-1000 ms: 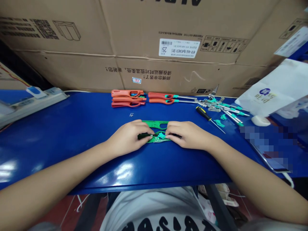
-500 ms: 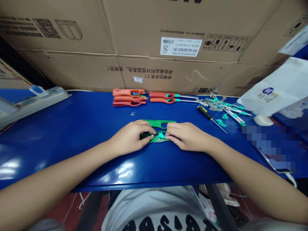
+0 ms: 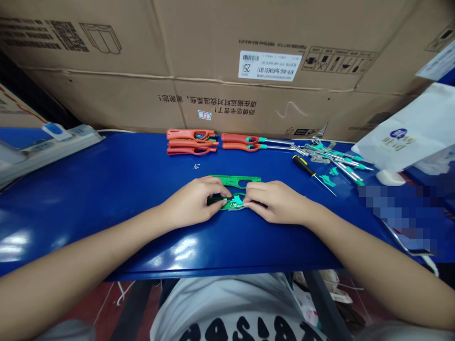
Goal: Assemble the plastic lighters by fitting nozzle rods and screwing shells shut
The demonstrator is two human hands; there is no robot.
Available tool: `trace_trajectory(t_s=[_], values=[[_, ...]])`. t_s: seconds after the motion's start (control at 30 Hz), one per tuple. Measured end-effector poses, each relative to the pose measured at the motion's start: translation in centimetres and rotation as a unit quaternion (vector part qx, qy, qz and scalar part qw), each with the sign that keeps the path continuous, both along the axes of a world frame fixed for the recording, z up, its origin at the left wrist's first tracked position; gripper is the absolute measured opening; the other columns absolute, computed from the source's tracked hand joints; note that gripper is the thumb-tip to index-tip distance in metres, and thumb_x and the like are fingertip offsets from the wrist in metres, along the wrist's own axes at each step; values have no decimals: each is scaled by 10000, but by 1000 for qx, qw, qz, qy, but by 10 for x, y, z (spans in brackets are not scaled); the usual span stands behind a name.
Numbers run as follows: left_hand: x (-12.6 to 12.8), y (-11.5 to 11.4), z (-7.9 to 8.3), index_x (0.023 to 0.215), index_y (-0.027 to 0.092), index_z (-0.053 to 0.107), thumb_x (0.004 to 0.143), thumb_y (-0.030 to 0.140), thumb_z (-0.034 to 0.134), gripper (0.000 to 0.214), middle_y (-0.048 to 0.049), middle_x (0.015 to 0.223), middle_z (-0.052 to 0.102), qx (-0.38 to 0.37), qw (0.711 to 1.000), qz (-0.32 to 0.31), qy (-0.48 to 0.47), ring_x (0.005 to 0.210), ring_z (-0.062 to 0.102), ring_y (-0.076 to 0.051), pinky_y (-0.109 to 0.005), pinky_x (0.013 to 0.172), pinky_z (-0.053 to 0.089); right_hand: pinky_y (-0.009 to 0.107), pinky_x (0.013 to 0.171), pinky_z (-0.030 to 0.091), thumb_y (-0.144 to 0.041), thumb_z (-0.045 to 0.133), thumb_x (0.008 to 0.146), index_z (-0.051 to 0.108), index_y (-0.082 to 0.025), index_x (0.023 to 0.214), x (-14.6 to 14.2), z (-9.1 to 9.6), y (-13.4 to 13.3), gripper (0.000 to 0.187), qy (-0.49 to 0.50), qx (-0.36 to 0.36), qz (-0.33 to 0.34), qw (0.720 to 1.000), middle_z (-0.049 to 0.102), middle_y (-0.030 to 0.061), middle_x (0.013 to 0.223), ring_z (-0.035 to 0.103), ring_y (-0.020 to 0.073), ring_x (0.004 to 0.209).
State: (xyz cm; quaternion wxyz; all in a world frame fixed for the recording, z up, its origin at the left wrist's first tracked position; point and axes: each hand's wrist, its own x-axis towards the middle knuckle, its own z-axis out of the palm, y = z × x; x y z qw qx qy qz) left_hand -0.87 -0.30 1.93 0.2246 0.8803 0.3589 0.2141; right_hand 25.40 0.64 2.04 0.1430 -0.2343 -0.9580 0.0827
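My left hand (image 3: 194, 201) and my right hand (image 3: 275, 201) rest on the blue table (image 3: 117, 189), fingers pinched together on a green plastic lighter shell (image 3: 232, 202) with small teal and white parts inside. The shell lies flat between both hands. A second green shell half (image 3: 236, 180) lies just behind it, touching neither hand that I can tell.
Orange lighter shells (image 3: 190, 142) are stacked at the back, with orange long-nosed lighters (image 3: 245, 142) beside them. A black-and-yellow screwdriver (image 3: 309, 171) and a pile of metal tubes with teal parts (image 3: 334, 158) lie to the right. Cardboard boxes (image 3: 227, 61) wall the back. A power strip (image 3: 50, 144) sits left.
Both hands stay on the green shell with only slight finger movement. The view has shifted a little.
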Motion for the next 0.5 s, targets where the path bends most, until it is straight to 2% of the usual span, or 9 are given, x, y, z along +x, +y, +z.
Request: trace_trajectory(t_s=[0.37, 0.5], values=[[2, -3, 2, 1077, 201, 741, 935, 198, 595, 204, -58, 1034, 715, 9, 1000, -5, 8, 1005, 658, -217, -352, 914, 515, 279, 623, 374, -221, 503, 1016, 721, -164, 879, -2, 10, -6, 264, -48, 17, -5, 999, 673, 46, 886, 580, 139, 693], [4, -4, 2, 1044, 203, 710, 940, 262, 620, 149, -38, 1011, 718, 22, 1000, -6, 4, 1005, 647, -213, -337, 902, 504, 271, 635, 403, -217, 516, 1013, 718, -158, 890, -3, 12, -7, 244, -43, -10, -10, 999, 662, 50, 901, 596, 144, 722]])
